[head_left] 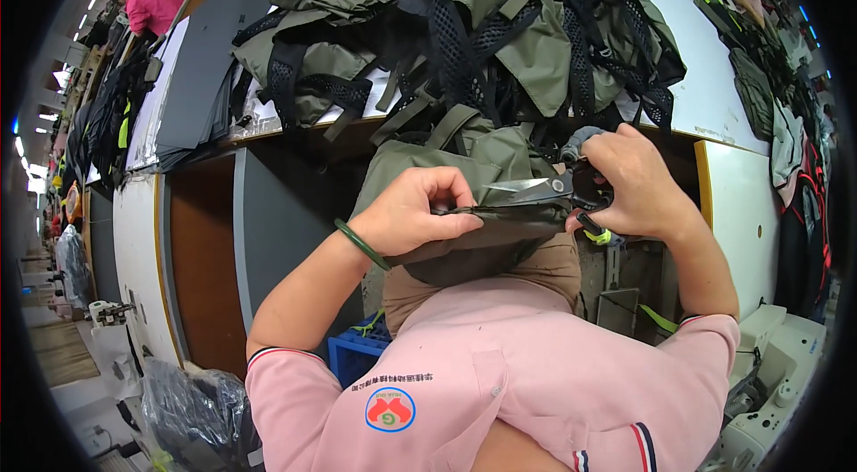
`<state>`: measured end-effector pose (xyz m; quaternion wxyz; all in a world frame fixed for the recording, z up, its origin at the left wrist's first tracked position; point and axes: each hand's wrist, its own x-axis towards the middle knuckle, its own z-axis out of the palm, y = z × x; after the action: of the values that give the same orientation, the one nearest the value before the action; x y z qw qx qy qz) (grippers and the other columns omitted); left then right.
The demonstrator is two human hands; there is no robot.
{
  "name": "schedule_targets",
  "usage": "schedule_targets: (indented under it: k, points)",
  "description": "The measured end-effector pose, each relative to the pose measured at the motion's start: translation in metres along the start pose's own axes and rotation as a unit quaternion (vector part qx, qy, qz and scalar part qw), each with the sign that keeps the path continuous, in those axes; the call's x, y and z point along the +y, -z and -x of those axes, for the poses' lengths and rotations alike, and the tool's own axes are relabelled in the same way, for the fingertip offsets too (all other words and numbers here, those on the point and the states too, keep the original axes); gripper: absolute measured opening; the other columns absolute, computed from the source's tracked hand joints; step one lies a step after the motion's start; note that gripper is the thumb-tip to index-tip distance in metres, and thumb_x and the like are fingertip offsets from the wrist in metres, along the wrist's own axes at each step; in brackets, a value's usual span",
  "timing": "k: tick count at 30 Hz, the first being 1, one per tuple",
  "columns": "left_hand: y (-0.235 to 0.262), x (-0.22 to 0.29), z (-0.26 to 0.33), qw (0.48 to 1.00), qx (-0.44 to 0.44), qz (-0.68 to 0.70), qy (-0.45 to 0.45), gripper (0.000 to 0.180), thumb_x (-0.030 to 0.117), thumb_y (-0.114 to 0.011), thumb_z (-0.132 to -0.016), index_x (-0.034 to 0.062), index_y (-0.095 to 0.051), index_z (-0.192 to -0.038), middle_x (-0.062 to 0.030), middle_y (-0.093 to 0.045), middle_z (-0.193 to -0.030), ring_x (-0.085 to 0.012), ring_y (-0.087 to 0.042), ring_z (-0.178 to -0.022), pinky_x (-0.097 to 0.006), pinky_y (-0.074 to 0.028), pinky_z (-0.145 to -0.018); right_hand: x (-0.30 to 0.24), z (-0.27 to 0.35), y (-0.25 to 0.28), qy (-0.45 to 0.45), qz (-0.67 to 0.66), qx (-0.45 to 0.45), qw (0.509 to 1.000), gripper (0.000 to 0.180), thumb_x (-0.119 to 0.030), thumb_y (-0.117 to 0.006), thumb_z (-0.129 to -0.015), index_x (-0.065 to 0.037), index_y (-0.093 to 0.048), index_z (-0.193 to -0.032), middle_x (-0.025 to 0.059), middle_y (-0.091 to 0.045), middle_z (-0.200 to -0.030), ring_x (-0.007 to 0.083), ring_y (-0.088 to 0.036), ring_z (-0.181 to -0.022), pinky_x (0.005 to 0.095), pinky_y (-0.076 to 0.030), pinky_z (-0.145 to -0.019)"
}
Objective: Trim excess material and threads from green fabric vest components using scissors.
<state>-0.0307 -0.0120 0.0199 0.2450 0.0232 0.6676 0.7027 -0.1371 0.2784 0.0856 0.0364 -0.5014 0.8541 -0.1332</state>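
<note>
Olive fabric point(482, 164) apparently between scissors point(536, 191).

Olive-green fabric bag piece point(464, 178) with webbing straps, hanging down from the counter point(714, 115) edge and bunched at its lower seam, with black-handled scissors point(544, 191) lying level across that seam, steel blades slightly parted and pointing left.

Garment workshop. Pile of olive vests point(464, 26) with black mesh on a long white table point(714, 88), stacked dark fabric sheets point(201, 70), more clothing heaped along the aisles. White sewing machine point(777, 374) at lower right.
</note>
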Motion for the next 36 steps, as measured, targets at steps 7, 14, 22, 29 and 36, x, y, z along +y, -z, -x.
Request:
schedule_targets:
  k: [7,14,22,29,36]
  points:
    - [-0.004,0.006,-0.003,1.0,-0.003,0.013,0.003,0.018,0.007,-0.078,-0.083,0.0058,-0.06,-0.085,0.0039,-0.062,-0.079,-0.0011,-0.053,-0.067,-0.018,-0.041,-0.059,0.002,-0.001,0.003,0.036,0.052,-0.022,0.998,0.062,-0.055,-0.085,-0.06,-0.005,-0.056,-0.083,0.0077,-0.057,-0.073,0.027,-0.058,-0.076,0.0367,-0.041,-0.073]
    - [-0.004,0.005,-0.003,1.0,0.0,0.025,0.002,0.018,0.006,-0.077,-0.084,0.0057,-0.06,-0.083,0.0033,-0.062,-0.075,-0.0016,-0.054,-0.062,-0.018,-0.041,-0.055,-0.001,-0.002,-0.005,0.03,0.054,-0.04,0.997,0.062,-0.056,-0.085,-0.06,-0.006,-0.055,-0.08,0.0069,-0.057,-0.068,0.027,-0.059,-0.071,0.0368,-0.042,-0.071]
    - [-0.007,0.006,0.0,1.0,0.003,0.021,0.016,0.018,0.011,-0.077,-0.083,0.0058,-0.06,-0.083,0.0058,-0.057,-0.074,-0.0008,-0.048,-0.065,-0.018,-0.038,-0.057,0.0,0.002,-0.01,0.021,0.048,-0.047,0.998,0.059,-0.054,-0.086,-0.059,-0.006,-0.053,-0.075,0.0072,-0.055,-0.062,0.029,-0.058,-0.064,0.0372,-0.042,-0.068]
    - [-0.008,0.002,-0.001,1.0,-0.001,0.027,0.002,0.018,0.007,-0.078,-0.084,0.0057,-0.059,-0.083,0.0013,-0.064,-0.075,-0.0021,-0.057,-0.064,-0.018,-0.042,-0.054,0.004,0.009,-0.017,-0.003,-0.026,-0.04,0.999,0.056,-0.05,-0.087,-0.061,-0.006,-0.055,-0.072,0.0094,-0.056,-0.06,0.0322,-0.059,-0.063,0.0394,-0.045,-0.065]
    - [-0.019,0.0,0.007,0.852,0.13,-0.377,-0.338,0.027,-0.002,-0.078,-0.068,0.0076,-0.054,-0.075,-0.0063,-0.074,-0.096,-0.0227,-0.059,-0.065,-0.037,-0.044,-0.084,0.008,0.0,-0.025,-0.041,-0.205,-0.043,0.977,0.051,-0.041,-0.088,-0.067,-0.002,-0.057,-0.075,0.014,-0.056,-0.062,0.0359,-0.056,-0.059,0.0391,-0.044,-0.056]
